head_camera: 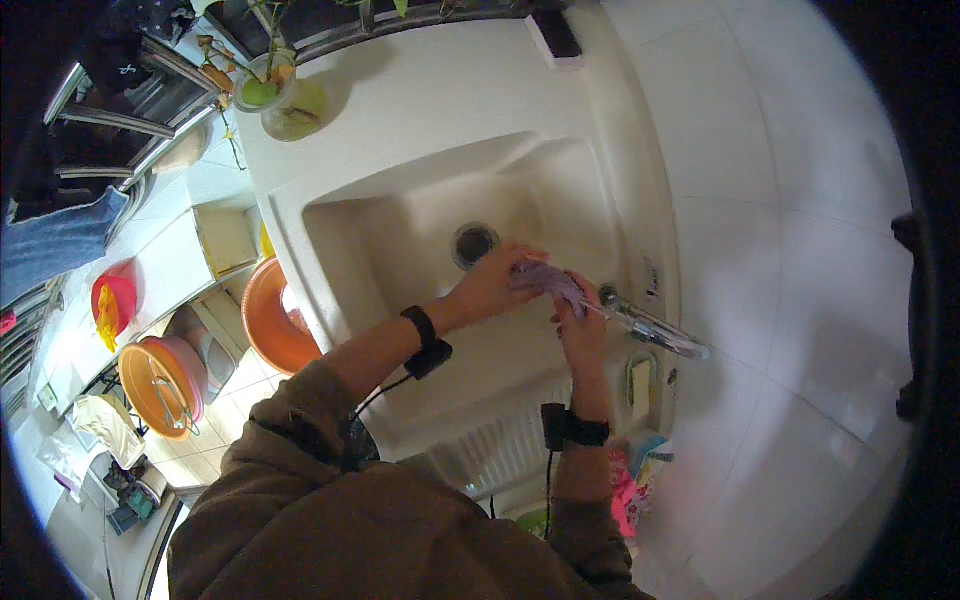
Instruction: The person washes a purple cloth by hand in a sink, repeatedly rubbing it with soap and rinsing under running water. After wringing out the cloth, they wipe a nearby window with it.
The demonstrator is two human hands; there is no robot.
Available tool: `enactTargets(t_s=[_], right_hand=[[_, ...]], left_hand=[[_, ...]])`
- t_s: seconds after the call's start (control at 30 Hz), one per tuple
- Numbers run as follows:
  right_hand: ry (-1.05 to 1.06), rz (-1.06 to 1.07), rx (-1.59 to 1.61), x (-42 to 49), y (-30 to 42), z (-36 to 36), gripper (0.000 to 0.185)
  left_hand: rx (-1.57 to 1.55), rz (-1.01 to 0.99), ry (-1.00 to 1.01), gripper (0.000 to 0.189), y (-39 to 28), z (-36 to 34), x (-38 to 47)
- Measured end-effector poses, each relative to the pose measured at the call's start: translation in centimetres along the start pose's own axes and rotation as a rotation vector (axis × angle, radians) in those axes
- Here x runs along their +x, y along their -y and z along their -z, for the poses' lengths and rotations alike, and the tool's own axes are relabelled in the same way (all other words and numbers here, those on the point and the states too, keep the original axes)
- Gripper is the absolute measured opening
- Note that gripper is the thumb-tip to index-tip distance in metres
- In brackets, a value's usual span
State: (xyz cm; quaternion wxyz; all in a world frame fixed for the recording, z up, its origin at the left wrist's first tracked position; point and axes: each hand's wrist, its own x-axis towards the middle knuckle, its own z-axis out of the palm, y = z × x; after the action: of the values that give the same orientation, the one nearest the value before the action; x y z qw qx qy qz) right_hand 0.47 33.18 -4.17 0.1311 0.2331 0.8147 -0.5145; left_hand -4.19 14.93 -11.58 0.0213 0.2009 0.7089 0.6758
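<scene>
A wet purple cloth (pixel 551 279) is stretched between my two hands over the right part of the laundry sink (pixel 442 180). My left hand (pixel 499 281) grips its left end, close to the dark drain (pixel 475 244). The right end is in my right hand (pixel 581 319), just beside the chrome faucet (pixel 652 326). Thin water seems to run from the faucet onto the cloth. Part of the cloth is hidden by my fingers. Black straps with small boxes and cables sit on both wrists.
A ribbed washboard (pixel 510 439) slopes on the near side of the sink. A soap dish (pixel 641 386) lies below the faucet. A glass vase (pixel 292 109) with a plant stands at the far left corner. Orange basins (pixel 271 319) are left of the sink, and the tiled wall (pixel 750 262) bounds the right.
</scene>
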Motion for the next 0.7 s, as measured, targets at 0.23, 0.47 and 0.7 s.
enactTargets(t_s=[0.23,0.47,0.7], right_hand=[[-0.204,0.222,0.151,-1.7,-0.9,-2.3,0.045],[-0.206,-0.024,0.739,-0.9,0.9,-3.7,0.042],[0.183,-0.106,1.234,-0.2,1.3,-3.5,0.042]], left_hand=[[-1.041,0.823,-0.167,0.041,3.5,-3.7,-1.2],[-0.664,0.724,-0.232,0.033,0.2,-8.4,-1.8],[-0.385,0.315,-0.092,0.04,-5.4,-6.1,1.0]])
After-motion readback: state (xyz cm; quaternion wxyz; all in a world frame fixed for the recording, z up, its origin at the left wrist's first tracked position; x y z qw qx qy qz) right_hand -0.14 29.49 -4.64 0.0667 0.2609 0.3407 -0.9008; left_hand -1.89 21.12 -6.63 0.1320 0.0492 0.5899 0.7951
